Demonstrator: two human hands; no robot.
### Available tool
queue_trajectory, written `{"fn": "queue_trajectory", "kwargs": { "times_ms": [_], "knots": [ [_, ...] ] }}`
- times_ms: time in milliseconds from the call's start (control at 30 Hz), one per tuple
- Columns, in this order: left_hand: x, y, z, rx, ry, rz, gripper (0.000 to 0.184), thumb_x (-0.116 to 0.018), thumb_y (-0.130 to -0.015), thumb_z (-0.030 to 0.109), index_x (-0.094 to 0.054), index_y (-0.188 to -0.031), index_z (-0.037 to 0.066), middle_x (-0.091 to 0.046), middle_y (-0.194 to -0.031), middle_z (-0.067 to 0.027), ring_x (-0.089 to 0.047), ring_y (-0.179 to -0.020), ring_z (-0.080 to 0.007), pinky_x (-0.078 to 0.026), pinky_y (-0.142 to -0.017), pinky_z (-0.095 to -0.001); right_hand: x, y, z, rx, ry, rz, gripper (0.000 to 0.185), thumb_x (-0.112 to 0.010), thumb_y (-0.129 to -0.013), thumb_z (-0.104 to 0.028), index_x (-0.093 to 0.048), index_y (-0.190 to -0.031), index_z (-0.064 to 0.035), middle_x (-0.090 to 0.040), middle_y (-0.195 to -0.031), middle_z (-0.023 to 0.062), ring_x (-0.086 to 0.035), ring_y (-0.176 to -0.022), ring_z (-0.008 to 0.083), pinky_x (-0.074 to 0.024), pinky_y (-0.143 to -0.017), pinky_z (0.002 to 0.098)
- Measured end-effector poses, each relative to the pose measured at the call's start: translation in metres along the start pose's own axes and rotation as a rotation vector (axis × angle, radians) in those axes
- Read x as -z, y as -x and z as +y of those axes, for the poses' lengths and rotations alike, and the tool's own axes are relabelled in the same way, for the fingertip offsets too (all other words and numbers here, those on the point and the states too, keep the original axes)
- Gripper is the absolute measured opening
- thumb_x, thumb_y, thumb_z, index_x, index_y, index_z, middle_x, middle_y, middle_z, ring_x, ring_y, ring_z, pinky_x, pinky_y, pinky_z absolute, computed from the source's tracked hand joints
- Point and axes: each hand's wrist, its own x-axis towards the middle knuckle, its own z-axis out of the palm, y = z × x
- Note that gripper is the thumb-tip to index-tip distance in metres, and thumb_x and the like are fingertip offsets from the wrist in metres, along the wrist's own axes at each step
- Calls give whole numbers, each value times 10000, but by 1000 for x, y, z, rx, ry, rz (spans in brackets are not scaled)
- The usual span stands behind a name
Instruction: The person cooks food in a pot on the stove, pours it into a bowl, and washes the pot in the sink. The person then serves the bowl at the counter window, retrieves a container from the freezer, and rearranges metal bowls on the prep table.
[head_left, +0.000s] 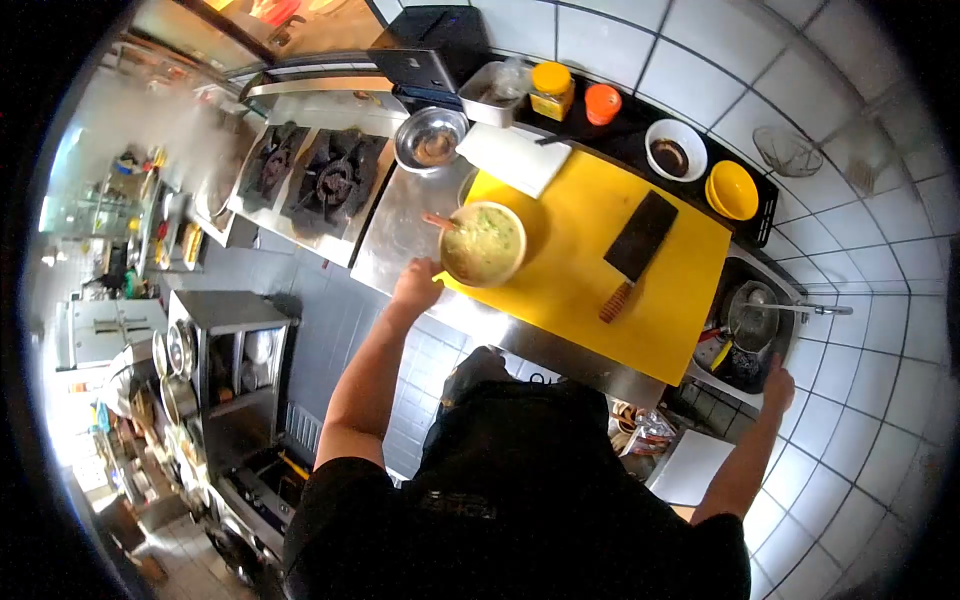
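Note:
My left hand [417, 286] is closed at the near left corner of the yellow cutting board [570, 290], its fingers curled on that corner. Just beyond it, a bowl [483, 245] of pale yellow-green mixture stands at the board's left end, with a reddish-brown handle [437, 221] leaning over its rim. A cleaver [642, 238] with a ribbed wooden grip lies on the board. Far to the right, my right hand [778, 388] is closed at the near rim of the sink [738, 385]; what its fingers hold is hard to see. A round pan or strainer [752, 316] sits under the faucet [826, 309].
Behind the board are a white cloth or board [515, 160], a metal bowl [432, 140], a yellow-lidded jar [551, 92], a red-lidded jar [602, 104], a white bowl [676, 150] and yellow bowls [733, 190]. A gas stove [335, 185] stands left, a metal shelf unit [235, 350] beyond the floor.

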Motion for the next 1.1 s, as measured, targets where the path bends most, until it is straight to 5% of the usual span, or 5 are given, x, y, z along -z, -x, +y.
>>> {"fn": "queue_trajectory", "kwargs": {
  "times_ms": [333, 667, 800, 867, 1100],
  "knots": [
    [-11, -56, -30, 276, 527, -736, 273, -697, -776, 197, -665, -847, -65, -671, -696, -140, -641, -487, -184, -557, -484, -310, 55, 242, -171, 67, -106, -40, 700, -673, -890, -478, -504, -1454, -99, -290, -1584, 237, -314, -1442, 421, -341, -1145, 522],
    [-103, -49, -76, -286, 214, -410, 307, -615, -803, 214, -693, -843, -81, -696, -715, -208, -700, -647, -290, -549, -583, -409, 68, 274, -298, 576, -472, 160, 540, -728, -883, -350, -611, -1267, 10, -606, -1256, 246, -576, -1191, 391, -460, -1025, 455],
    [-44, -10, -47, 188, 498, -407, 345, -624, -810, 233, -695, -923, -85, -724, -833, -244, -722, -823, -346, -557, -707, -422, 48, 235, -372, 498, -1102, -228, 456, -719, -894, -351, -646, -1163, 10, -644, -1069, 178, -652, -980, 279, -529, -884, 387],
    [-42, 6, -58, 62, 584, -237, 180, -631, -828, 150, -670, -853, -23, -648, -679, -89, -557, -507, -162, -403, -433, -344, 46, 214, -421, 368, -1288, -454, 380, -710, -916, -340, -653, -1045, 13, -637, -905, 125, -646, -823, 201, -545, -754, 319],
    [4, 64, -90, 442, 713, -304, 182, -635, -804, 72, -548, -646, 55, -491, -535, 19, -453, -425, -92, -331, -381, -281, 42, 166, -587, 73, -1560, -792, 240, -791, -875, -297, -624, -893, -125, -601, -797, -9, -570, -703, 117, -496, -620, 260]
  ]
}}
